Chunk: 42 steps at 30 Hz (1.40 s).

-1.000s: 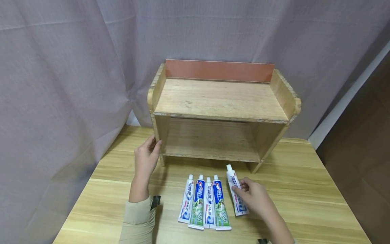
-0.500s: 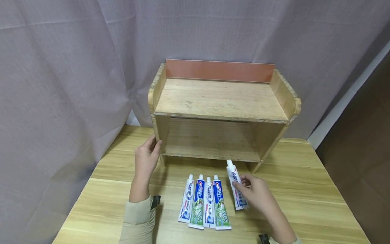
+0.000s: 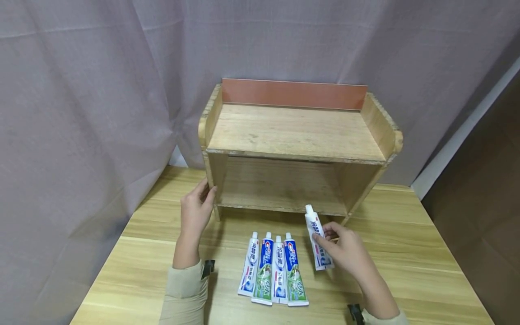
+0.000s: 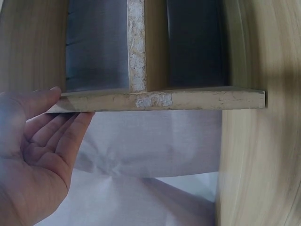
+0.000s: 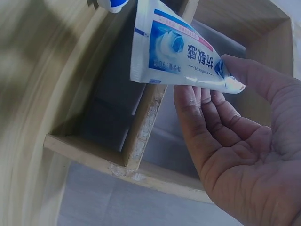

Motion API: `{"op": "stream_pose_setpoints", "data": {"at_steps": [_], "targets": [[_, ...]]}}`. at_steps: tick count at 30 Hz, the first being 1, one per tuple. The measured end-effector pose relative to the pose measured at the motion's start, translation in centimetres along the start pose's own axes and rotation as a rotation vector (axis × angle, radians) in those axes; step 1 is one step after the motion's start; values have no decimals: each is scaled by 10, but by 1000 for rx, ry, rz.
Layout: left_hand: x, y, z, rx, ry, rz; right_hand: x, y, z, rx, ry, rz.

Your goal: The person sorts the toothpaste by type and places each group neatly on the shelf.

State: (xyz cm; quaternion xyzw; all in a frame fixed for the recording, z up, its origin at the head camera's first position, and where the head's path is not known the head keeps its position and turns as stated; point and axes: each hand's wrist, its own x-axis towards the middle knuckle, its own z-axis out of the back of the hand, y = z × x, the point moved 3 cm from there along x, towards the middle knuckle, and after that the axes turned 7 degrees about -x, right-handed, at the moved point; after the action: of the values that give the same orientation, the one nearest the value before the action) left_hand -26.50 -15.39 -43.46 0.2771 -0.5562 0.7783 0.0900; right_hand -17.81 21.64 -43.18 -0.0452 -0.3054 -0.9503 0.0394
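My right hand (image 3: 345, 250) pinches a white toothpaste tube (image 3: 317, 239) between thumb and fingers, cap pointing away from me. In the right wrist view the tube's flat end (image 5: 162, 52) faces the camera, with the wooden shelf behind it. At the left, my left hand (image 3: 196, 207) holds the side panel of the small wooden shelf (image 3: 296, 133). The left wrist view has the thumb on one face of that panel (image 4: 188, 100) and the fingers on the other. Between the hands lie several toothpaste tubes (image 3: 266, 271) side by side, white ones alternating with blue-green ones.
The two-level shelf stands on a wood-grain table (image 3: 138, 266), with a reddish-brown strip (image 3: 294, 94) along its top back. A grey curtain (image 3: 101, 113) hangs behind and at the left. At the right rises a dark brown surface (image 3: 479, 189).
My right hand has lifted the white toothpaste tube and moved it forward, toward the lower shelf. My left hand and the row of tubes have stayed in place.
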Motion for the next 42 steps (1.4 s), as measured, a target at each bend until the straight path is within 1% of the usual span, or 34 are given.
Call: {"op": "stream_pose_setpoints", "data": {"at_steps": [5, 9, 14, 22, 33, 42], "targets": [[0, 0, 0, 2, 2, 17, 3, 2, 4, -14, -17, 16], [-1, -1, 0, 3, 2, 11, 4, 3, 9, -14, -28, 34], [0, -2, -1, -5, 0, 5, 6, 6, 16, -13, -63, 52], [0, -1, 0, -18, -6, 24, 10, 10, 23, -45, -107, 77], [0, -1, -1, -13, -3, 31, 12, 16, 31, -41, -111, 69], [0, -1, -1, -4, -3, 25, 12, 21, 40, -9, -139, 109]]}}
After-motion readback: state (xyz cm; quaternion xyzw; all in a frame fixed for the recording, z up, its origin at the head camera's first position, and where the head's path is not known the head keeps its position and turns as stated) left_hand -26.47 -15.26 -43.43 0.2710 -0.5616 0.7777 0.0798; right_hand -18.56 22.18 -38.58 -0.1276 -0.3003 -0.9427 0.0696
